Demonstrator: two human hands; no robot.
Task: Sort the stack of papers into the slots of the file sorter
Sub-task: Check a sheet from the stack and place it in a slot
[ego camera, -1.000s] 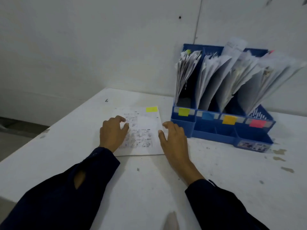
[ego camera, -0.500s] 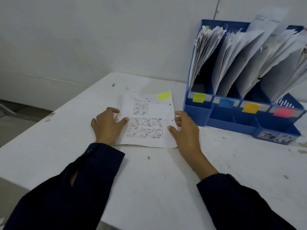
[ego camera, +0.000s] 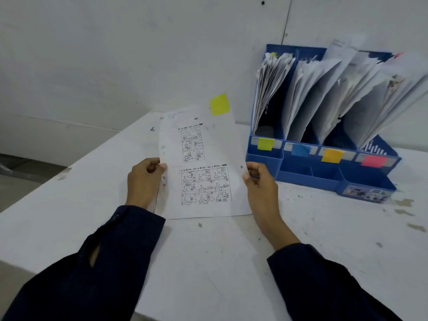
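A white sheet of paper (ego camera: 217, 144) printed with comic panels is held up off the table, tilted toward me, with a yellow sticky tab (ego camera: 219, 104) at its top right corner. My left hand (ego camera: 144, 181) pinches its left edge and my right hand (ego camera: 260, 184) pinches its right edge. To the right stands the blue file sorter (ego camera: 308, 174), several slots wide and stuffed with leaning papers. Its slot fronts carry yellow (ego camera: 265, 144), blue (ego camera: 300, 150), orange (ego camera: 332, 155) and pink (ego camera: 374, 161) tabs. The yellow-tabbed slot is the leftmost, nearest the sheet.
The white table (ego camera: 208, 258) is scuffed and speckled, and its left edge drops to the floor. A white wall (ego camera: 115, 54) rises directly behind the table and the sorter. Small front trays run along the sorter's base.
The sheet lay flat on the table under both hands; now both hands have gripped its side edges and lifted it upright off the table.
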